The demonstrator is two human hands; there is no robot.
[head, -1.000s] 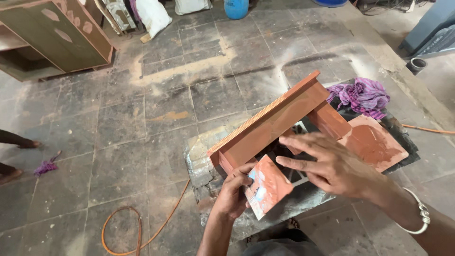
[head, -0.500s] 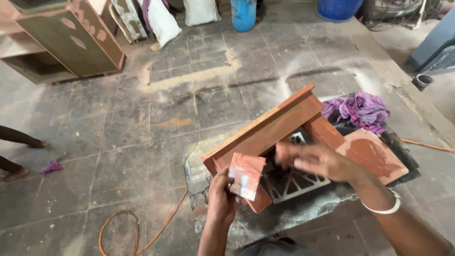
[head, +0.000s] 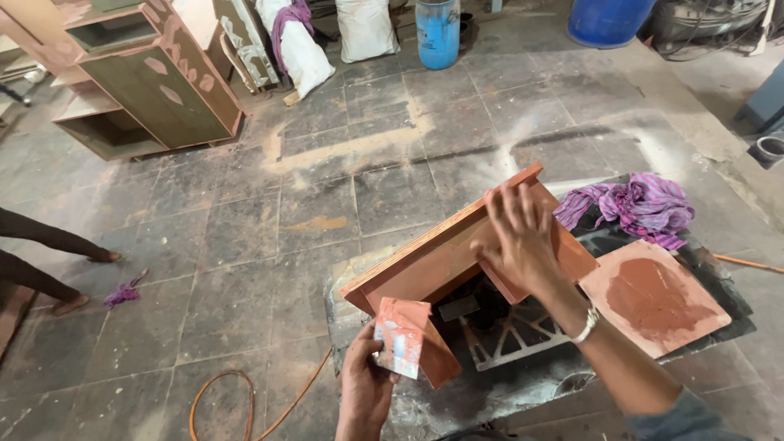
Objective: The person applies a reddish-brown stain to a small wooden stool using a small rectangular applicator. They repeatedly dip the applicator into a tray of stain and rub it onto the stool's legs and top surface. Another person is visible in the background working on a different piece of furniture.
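Underfoot, a grey stone-slab floor [head: 343, 204] is seen, dusted with pale sawdust, and on it, at the upper left, an olive-green cabinet [head: 155, 90] with reddish filler patches is set on its side. Behind it white sacks [head: 363, 28] are leaned, with a light-blue drum [head: 438, 33] beside them and a darker blue barrel [head: 608, 18] further right. At the left edge the bare legs and feet of another person [head: 49, 261] are shown, with a scrap of purple cloth [head: 122, 292] near one foot. In the lower middle a reddish-brown wooden shelf piece [head: 433, 257], made of a long board with side panels, is stood over a dark, smeared sheet and a pale patterned grille [head: 514, 339]. To its right a flat square board [head: 653, 298] smeared with reddish putty is laid, and just behind that a crumpled purple-striped rag [head: 637, 204] is heaped. An orange hose [head: 245, 404] is curled on the floor at the lower left. The right hand [head: 523, 237], with a bracelet at the wrist, is laid on the upper end of the shelf piece, fingers spread and curled over its edge, so that the wood is pressed or held there. The left hand [head: 365, 384] is closed around a small folded sheet of sandpaper [head: 400, 335] stained reddish, which is pinched between thumb and fingers just beside the near corner of the shelf piece; whether paper and wood are touching cannot be told.
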